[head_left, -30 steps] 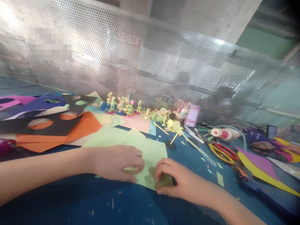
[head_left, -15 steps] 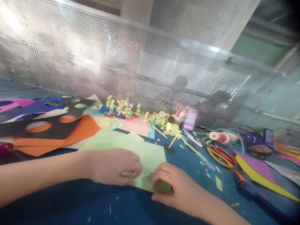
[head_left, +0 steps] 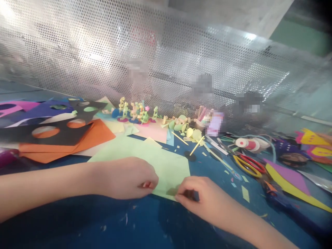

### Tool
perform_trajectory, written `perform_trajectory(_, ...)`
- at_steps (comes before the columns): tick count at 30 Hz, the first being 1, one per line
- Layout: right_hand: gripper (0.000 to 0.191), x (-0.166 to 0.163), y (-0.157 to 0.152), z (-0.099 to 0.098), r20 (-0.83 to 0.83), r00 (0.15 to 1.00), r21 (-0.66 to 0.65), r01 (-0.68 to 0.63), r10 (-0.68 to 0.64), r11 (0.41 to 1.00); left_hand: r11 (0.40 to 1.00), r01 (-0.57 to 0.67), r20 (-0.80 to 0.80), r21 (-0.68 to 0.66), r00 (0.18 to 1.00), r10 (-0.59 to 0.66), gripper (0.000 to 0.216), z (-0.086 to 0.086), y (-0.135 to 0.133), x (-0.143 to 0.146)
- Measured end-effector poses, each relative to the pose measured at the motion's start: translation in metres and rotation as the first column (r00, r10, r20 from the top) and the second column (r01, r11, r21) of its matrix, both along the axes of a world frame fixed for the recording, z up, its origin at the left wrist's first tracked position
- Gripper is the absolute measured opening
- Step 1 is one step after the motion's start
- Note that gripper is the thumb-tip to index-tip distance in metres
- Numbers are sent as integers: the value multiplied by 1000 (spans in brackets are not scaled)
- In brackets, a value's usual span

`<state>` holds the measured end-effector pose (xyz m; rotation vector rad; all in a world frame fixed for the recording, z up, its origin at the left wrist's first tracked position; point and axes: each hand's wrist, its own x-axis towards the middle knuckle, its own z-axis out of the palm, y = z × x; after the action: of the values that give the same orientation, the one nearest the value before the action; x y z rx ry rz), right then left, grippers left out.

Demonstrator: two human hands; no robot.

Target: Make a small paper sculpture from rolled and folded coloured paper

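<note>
A light green sheet of paper (head_left: 166, 162) lies on the blue table in front of me. My left hand (head_left: 129, 178) is closed at its near edge, fingers curled in and the back of the hand covering part of the sheet. At the near right corner my right hand (head_left: 197, 192) pinches the paper's edge between thumb and fingertips. A small yellow paper piece (head_left: 153, 142) rests on the sheet's far side.
Orange paper (head_left: 67, 148) and black paper with round holes (head_left: 26, 135) lie at left. Small paper figures (head_left: 137, 112) stand at the back, before a perforated metal screen (head_left: 160, 62). On the right are yellow-and-red-handled scissors (head_left: 249, 166), a white-and-red spool (head_left: 250, 144) and a dark blue tool (head_left: 287, 204).
Both hands have closed: the left fingers have curled in, and the right thumb and fingers have come together at the paper's edge. The view has shifted slightly.
</note>
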<state>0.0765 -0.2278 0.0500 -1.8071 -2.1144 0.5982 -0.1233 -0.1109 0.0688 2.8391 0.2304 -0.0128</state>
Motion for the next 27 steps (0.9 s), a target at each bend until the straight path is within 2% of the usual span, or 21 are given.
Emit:
perform_trajectory(4, 21, 3, 2, -3, 34, 994, -91, 106, -104, 990, 985, -67, -65, -160, 996, 57, 15, 1, 8, 2)
perform_trajectory(7, 26, 5, 4, -7, 43, 987, -118, 156, -152, 981, 973, -98, -100, -207, 992, 79, 12, -1, 12, 5)
perform_trajectory(13, 27, 7, 5, -11, 15, 989, -150, 150, -150, 977, 992, -52, -52, -116, 998, 47, 12, -6, 12, 6)
perform_trajectory(16, 22, 7, 5, -13, 22, 990, -148, 141, -140, 979, 994, 42, 5, -99, 999, -42, 28, -7, 11, 4)
perform_trajectory(20, 17, 6, 4, -15, 39, 990, -123, 136, -132, 983, 985, 168, 2, -38, 986, -169, 49, -7, 10, 2)
perform_trajectory(27, 16, 4, 3, -11, 80, 990, -80, 121, -114, 989, 987, 160, -33, 27, 987, -160, 48, -7, 5, 1)
